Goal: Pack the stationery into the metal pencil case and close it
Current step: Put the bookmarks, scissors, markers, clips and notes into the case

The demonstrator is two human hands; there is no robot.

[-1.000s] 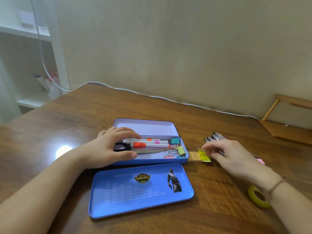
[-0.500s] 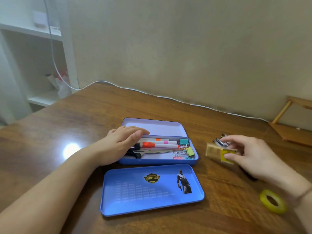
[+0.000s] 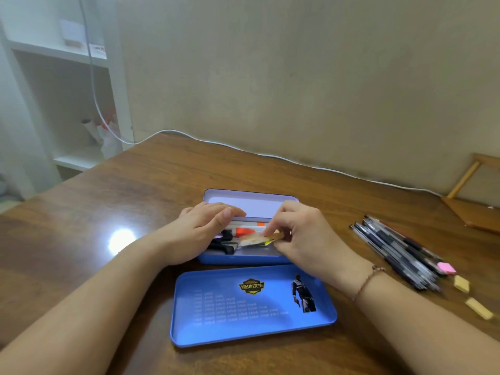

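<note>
1. Left hand (image 3: pixel 201 231) lies flat, fingers relaxed, on the open pencil case (image 3: pixel 251 204).
2. Right hand (image 3: pixel 303 236) pinches a tan eraser (image 3: pixel 257 239) over the case interior.
3. Lid (image 3: pixel 251 307) sits beneath both wrists.

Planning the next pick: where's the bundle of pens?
Head view, right side: the pens lie on the table, right of the right hand, beside a pink eraser.

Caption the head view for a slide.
Right hand lowers an eraser into the open blue pencil case.
</note>
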